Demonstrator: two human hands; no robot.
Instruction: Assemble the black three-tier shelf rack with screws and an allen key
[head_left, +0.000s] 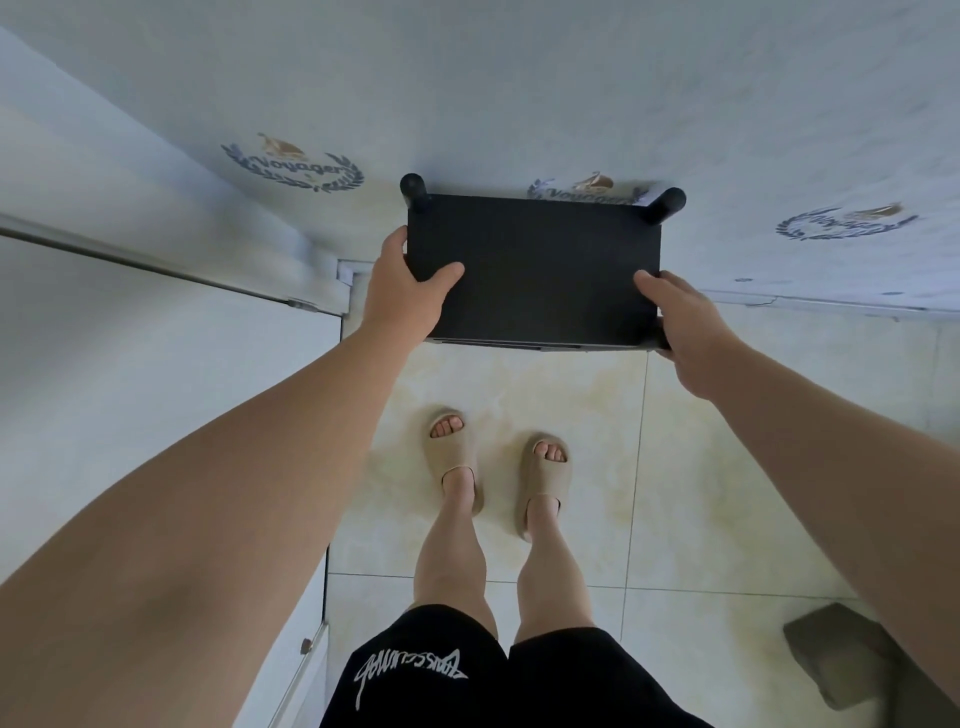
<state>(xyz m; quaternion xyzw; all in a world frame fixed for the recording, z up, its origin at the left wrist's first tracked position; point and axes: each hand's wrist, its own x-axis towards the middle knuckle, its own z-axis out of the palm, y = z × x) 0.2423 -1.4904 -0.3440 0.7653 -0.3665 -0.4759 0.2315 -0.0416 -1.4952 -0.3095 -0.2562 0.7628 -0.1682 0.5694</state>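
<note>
A person's left hand and right hand grip opposite ends of the black rectangular shelf rack. Fingers curl around its top panel, above a cream tiled floor

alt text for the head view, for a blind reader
Seen from above, a person grips the top of a black shelf rack, left hand and right hand on opposite sides. Below are a pale tiled floor and feet in beige slippers.

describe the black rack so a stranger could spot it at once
Find the pale wall printed with Voyager crests; at its foot is the rack. It is the only flat black rectangle, round posts at its far corners, the left hand and right hand gripping its sides.
</note>
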